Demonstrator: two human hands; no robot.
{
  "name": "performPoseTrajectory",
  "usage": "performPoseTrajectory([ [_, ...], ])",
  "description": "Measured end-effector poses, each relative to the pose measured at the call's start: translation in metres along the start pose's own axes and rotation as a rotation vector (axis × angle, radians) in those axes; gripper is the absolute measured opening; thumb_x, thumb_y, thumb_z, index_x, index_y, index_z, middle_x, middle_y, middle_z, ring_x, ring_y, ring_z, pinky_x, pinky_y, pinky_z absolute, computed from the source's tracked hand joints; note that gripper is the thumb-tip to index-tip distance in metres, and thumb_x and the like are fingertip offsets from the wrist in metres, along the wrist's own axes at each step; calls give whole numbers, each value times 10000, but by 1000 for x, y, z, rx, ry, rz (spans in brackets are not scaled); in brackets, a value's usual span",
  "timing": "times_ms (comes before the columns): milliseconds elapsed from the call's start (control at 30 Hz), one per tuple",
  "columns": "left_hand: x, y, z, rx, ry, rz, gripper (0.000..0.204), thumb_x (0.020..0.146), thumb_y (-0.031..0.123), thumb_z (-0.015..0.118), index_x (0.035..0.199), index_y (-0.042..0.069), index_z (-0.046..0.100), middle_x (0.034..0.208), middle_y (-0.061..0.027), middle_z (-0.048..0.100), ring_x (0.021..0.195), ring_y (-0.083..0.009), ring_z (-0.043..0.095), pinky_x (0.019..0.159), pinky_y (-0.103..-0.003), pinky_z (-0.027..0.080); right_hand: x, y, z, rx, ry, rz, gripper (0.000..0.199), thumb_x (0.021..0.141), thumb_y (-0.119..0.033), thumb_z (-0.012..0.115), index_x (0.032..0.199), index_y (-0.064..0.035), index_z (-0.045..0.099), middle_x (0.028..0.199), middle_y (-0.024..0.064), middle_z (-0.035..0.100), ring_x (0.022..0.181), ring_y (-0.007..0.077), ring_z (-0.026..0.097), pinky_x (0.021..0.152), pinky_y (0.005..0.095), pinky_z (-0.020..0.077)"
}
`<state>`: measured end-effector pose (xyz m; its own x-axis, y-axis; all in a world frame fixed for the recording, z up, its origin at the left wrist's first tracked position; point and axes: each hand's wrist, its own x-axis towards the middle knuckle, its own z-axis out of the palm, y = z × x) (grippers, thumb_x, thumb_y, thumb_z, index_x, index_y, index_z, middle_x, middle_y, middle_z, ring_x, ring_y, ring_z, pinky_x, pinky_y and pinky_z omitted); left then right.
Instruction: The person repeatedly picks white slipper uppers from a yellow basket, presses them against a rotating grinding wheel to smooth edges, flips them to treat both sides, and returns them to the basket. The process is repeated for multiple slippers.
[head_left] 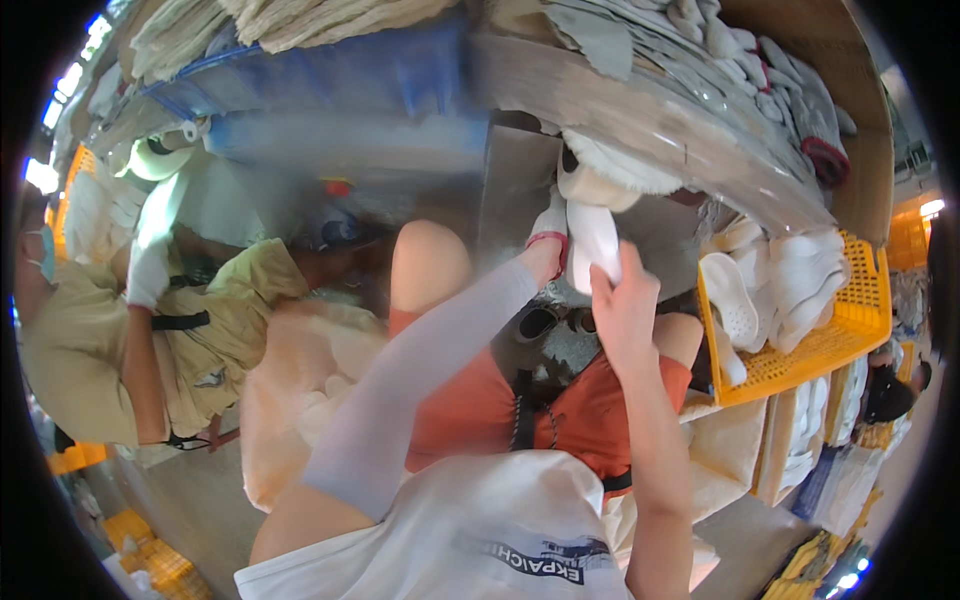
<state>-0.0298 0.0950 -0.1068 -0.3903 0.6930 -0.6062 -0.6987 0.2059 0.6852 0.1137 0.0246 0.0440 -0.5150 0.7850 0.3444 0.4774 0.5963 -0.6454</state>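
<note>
White insole (593,245): it sits upright between both hands, just above our knees, near the front face of the steel counter (520,190). Our right hand (625,315) is bare and wraps the lower end from the right, fingers closed on it. Our left hand (548,235), gloved in white with a red cuff over a grey sleeve, pinches the far upper edge, closed on the same piece.

- Just beyond the insole a cream buffing wheel (600,175) hangs off the counter edge; the top of the insole looks close to it, though we can't tell if they touch.
- For a clean pass we'd judge: keep both grips low and firm, present the edge square to the wheel, and keep the bare right fingers well below the contact line.
- Light pressure, and rotate the piece rather than pushing harder; thin foam would likely gouge fast.
- The yellow crate (850,330) of white insoles stands near right, within reach of the right hand.
- Stacks of grey and white soles (740,60) lie on the far shelf.
- Another person in a beige shirt (95,330) works well apart on the left.
</note>
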Motion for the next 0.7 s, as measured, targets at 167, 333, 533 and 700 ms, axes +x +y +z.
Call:
performPoseTrajectory([
  [167, -18, -14, -4, -183, -165, -33, 498, 1057, 442, 444, 1183, 40, 709, 1127, -159, 725, 1016, -295, 685, 892, -382, 529, 32, 6, 32, -162, 69, 79, 238, 896, -146, 718, 1055, 11, 634, 807, 280, 683, 765, 469, 681, 675, 500, 539],
  [333, 1, 4, 0, -229, -215, -23, 512, 1068, 447, 426, 1184, 27, 695, 1115, -152, 716, 1013, -289, 670, 893, -368, 522, 37, 6, 27, 122, -110, 224, 499, 824, -230, 820, 1237, 0, 660, 1120, 217, 724, 1022, 248, 722, 872, 376, 544],
  [533, 14, 31, -17, -160, -304, 46, 529, 1081, 452, 405, 1184, 11, 678, 1100, -145, 706, 1009, -282, 652, 893, -352, 513, 47, 6, -15, 887, -558, 546, 610, 867, -181, 712, 1419, 14, 538, 1183, 126, 681, 1033, 204, 655, 873, 325, 519],
  [700, -18, 21, -60, 360, -258, 408, 544, 1092, 456, 387, 1185, -3, 664, 1087, -138, 698, 1006, -276, 636, 894, -338, 507, -18, -21, -88, 842, -466, 723, 799, 770, -95, 793, 1490, 30, 470, 1368, 151, 609, 1313, 233, 554, 1115, 359, 435],
])
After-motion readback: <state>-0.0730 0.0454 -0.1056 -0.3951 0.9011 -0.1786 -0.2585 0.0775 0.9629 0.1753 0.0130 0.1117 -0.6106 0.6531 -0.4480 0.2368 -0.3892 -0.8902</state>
